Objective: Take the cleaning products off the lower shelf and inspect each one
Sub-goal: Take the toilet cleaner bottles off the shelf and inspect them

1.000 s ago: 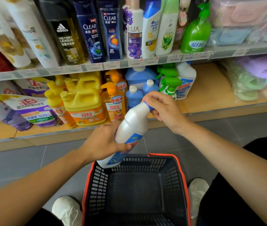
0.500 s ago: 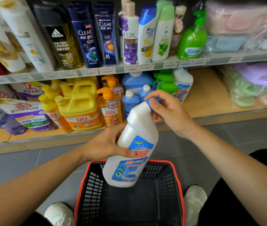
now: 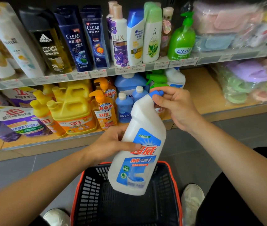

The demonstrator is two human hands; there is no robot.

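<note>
A white toilet-cleaner bottle (image 3: 141,128) with a blue label and an angled blue cap hangs nearly upright over the basket, its label facing me. My left hand (image 3: 111,144) grips its middle, thumb across the label. My right hand (image 3: 175,106) pinches the blue cap at the neck. On the lower shelf (image 3: 199,88) behind stand yellow detergent jugs (image 3: 72,111), orange pump bottles (image 3: 104,110), small blue bottles (image 3: 123,108), green spray bottles (image 3: 157,79) and another white cleaner bottle (image 3: 175,78).
A black shopping basket with a red rim (image 3: 175,180) sits on the grey floor between my white shoes. Detergent refill bags (image 3: 15,121) lie at the shelf's left. The upper shelf (image 3: 145,66) carries shampoo and soap bottles. Wrapped plastic goods (image 3: 250,84) fill the right.
The white bottle has been turned from a steep tilt to nearly upright, its label now facing me. Both hands kept their grip. The view has moved closer to the shelf.
</note>
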